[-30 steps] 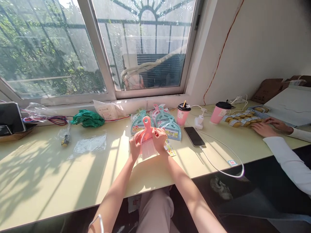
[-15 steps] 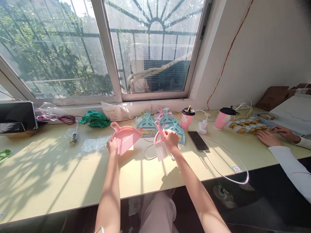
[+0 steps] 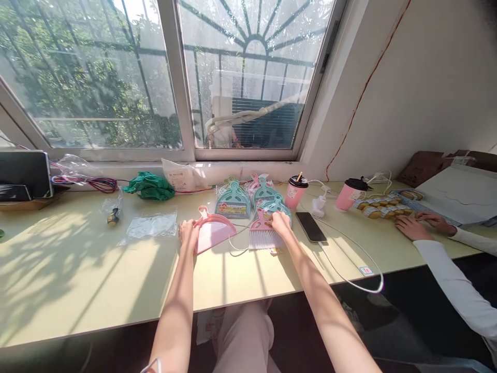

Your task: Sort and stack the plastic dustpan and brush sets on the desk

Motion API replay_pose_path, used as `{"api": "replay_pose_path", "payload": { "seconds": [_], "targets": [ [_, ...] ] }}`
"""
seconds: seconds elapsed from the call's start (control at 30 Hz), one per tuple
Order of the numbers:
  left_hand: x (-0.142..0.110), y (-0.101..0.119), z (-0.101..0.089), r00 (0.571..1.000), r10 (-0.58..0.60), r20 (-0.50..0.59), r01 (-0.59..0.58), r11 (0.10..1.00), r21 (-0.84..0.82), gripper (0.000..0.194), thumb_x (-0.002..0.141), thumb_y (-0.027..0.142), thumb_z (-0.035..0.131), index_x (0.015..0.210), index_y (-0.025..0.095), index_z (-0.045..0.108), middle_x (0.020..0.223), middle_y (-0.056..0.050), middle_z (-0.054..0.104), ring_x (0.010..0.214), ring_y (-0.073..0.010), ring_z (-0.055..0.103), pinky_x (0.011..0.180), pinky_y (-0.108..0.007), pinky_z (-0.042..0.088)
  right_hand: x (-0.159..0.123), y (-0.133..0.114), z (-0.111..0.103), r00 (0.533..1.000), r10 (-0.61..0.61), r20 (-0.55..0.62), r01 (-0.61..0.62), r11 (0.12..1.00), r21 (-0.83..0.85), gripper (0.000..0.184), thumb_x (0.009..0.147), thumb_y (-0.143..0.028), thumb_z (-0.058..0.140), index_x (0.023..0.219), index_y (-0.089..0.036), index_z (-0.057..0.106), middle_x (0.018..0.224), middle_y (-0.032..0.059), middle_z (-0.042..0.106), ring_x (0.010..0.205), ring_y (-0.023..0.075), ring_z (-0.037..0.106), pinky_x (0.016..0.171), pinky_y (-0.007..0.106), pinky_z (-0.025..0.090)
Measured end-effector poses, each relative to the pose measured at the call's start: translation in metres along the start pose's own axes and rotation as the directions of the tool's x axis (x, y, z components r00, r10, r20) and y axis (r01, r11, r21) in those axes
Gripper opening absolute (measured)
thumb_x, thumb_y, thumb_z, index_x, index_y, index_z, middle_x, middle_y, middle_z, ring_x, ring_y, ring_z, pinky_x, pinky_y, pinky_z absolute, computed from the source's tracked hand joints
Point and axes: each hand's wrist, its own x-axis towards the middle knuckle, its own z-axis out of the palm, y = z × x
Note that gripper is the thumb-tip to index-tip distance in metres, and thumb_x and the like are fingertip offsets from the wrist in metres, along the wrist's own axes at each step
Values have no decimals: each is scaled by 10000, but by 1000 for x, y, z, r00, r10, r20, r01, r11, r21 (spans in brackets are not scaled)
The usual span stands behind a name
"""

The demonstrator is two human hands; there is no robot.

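A pink dustpan (image 3: 216, 232) rests on the table with its handle pointing away from me. My left hand (image 3: 188, 233) grips its left edge, fingers closed on the rim. Right of it lies a small pink brush (image 3: 261, 225) with white bristles toward me. My right hand (image 3: 280, 221) is closed on the brush's right side; the fingertips are partly hidden. Just behind, teal dustpan-and-brush sets (image 3: 233, 199) lie in clear wrapping, and one teal set (image 3: 278, 203) is close beyond my right hand. A white cable (image 3: 237, 249) runs between dustpan and brush.
To the right are a phone (image 3: 311, 227) on a cable, a white charger (image 3: 318, 206) and two pink cups (image 3: 296, 191). A co-worker's hands (image 3: 413, 227) are by yellow rolls (image 3: 384, 206). Leftward lie clear plastic (image 3: 151, 226), green cloth (image 3: 149, 185) and a screwdriver (image 3: 113, 216).
The dustpan and the brush have both come down from above the table onto its surface. The brush has turned so its bristles face me squarely. Both hands still hold them.
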Motion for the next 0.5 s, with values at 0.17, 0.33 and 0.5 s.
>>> {"api": "replay_pose_path", "payload": {
  "seconds": [0.17, 0.33, 0.5],
  "targets": [
    [1, 19, 2, 998, -54, -39, 52, 998, -45, 65, 902, 282, 686, 922, 224, 666, 865, -58, 675, 913, -277, 688, 922, -412, 529, -1, 4, 6, 995, -73, -65, 74, 997, 21, 211, 975, -315, 674, 1072, -199, 822, 1367, 159, 684, 1319, 306, 538, 1049, 383, 399],
    [1, 27, 4, 993, -120, 6, 99, 793, -601, 404, 835, 325, 811, 1188, 206, 654, 970, -45, 733, 781, -183, 708, 780, -332, 583, -8, -4, -21, 978, -90, -186, 167, 873, 457, 194, 993, -251, 581, 1109, -216, 732, 1144, 110, 771, 1093, 253, 679, 970, 369, 478],
    [3, 20, 15, 993, -48, 104, 104, 765, -636, 308, 888, 448, 757, 974, 167, 664, 830, -52, 721, 789, -227, 711, 798, -398, 607, -19, -47, -53, 890, -198, -410, 454, 449, 769, 296, 981, -466, 596, 1092, -219, 715, 916, 65, 781, 860, 214, 723, 801, 318, 542]
  ]
}}
